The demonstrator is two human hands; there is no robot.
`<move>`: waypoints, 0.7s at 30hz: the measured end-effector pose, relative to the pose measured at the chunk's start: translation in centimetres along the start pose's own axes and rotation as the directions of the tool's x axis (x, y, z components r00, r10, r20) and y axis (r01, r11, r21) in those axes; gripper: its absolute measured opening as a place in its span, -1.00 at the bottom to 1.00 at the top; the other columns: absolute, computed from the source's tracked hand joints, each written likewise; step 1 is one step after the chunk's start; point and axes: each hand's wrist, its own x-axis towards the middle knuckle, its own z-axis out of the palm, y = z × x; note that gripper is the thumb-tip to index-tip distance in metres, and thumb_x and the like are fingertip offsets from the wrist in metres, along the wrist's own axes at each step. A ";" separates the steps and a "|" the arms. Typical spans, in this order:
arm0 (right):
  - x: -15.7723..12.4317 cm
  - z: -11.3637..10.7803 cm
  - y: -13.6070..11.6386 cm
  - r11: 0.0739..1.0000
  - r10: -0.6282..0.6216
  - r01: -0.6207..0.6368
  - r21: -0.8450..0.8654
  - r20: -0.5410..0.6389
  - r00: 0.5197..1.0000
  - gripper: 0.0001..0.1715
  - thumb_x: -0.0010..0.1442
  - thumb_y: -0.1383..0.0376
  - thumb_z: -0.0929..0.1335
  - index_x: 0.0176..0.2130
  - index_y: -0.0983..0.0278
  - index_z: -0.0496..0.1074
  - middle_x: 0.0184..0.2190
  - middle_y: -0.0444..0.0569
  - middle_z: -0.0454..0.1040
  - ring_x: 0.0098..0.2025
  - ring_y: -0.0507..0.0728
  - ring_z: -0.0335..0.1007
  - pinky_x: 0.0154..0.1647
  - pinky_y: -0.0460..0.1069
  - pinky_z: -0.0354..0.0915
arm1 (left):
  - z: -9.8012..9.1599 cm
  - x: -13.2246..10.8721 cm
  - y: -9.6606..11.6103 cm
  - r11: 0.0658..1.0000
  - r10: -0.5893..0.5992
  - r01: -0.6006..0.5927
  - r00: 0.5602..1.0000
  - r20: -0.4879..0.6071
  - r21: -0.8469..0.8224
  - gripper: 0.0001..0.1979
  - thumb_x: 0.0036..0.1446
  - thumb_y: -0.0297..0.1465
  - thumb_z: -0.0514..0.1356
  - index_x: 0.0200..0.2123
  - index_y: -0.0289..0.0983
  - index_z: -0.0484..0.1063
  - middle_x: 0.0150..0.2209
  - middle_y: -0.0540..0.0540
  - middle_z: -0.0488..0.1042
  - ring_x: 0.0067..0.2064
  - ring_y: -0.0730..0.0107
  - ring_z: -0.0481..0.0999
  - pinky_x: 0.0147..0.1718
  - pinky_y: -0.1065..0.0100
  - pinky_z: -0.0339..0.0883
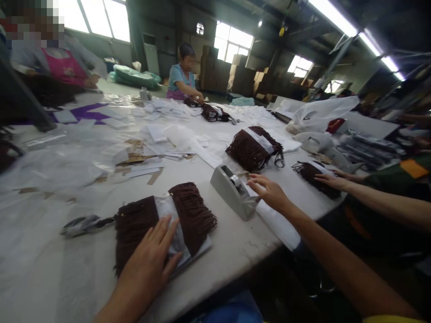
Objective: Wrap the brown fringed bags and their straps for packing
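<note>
A dark brown fringed bag (134, 220) lies on the table close in front of me, with a white paper band (168, 211) around its middle. My left hand (153, 251) rests flat over the bag and its band, fingers stretched out. From the bag's left side trails a wrapped strap (85, 225). Just right of the bag stands a grey tape dispenser (232, 193) with a roll of tape in it. My right hand (272, 193) is at the dispenser's near right end, fingers extended and apart; no held thing shows in them.
Another banded fringed bag (254, 148) sits beyond the dispenser. At right, a co-worker's hands (332, 180) touch a further brown bag (316, 177). Clear plastic bags (60, 157) and paper slips (141, 172) cover the left. Two people work across the white table (235, 251).
</note>
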 end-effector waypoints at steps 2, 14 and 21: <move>-1.3 0.0 2.0 0.992 0.100 -0.106 0.064 0.097 0.990 -0.52 0.21 -0.07 0.31 -0.27 0.21 0.62 0.13 0.08 0.42 0.17 0.30 0.32 0.24 0.19 0.11 | 0.4 -0.1 -0.4 1.000 0.015 -0.015 1.000 -0.017 0.009 -0.37 0.21 -0.24 0.11 0.32 -0.27 0.12 0.31 -0.28 0.19 0.28 0.02 0.27 0.18 0.00 0.28; -2.6 -0.1 0.6 0.587 0.344 -0.382 0.714 0.207 0.916 -0.60 -0.19 0.03 0.57 -0.43 0.28 0.62 0.16 0.11 0.39 0.14 0.32 0.31 0.10 0.13 0.23 | 0.5 -0.3 -0.9 0.992 0.078 -0.075 0.997 -0.028 0.099 -0.36 0.22 -0.16 0.07 0.31 -0.28 0.13 0.32 -0.28 0.19 0.24 0.01 0.34 0.11 0.03 0.37; -6.8 -2.0 0.3 0.495 0.440 -0.416 0.763 0.193 0.877 -0.65 -0.04 0.06 0.54 -0.30 0.23 0.59 -0.06 0.04 0.52 -0.05 0.16 0.42 -0.14 -0.01 0.38 | 0.6 -0.3 -0.9 0.992 0.082 -0.079 0.996 -0.027 0.094 -0.34 0.23 -0.12 0.05 0.31 -0.30 0.13 0.32 -0.31 0.16 0.25 -0.05 0.31 0.13 -0.01 0.34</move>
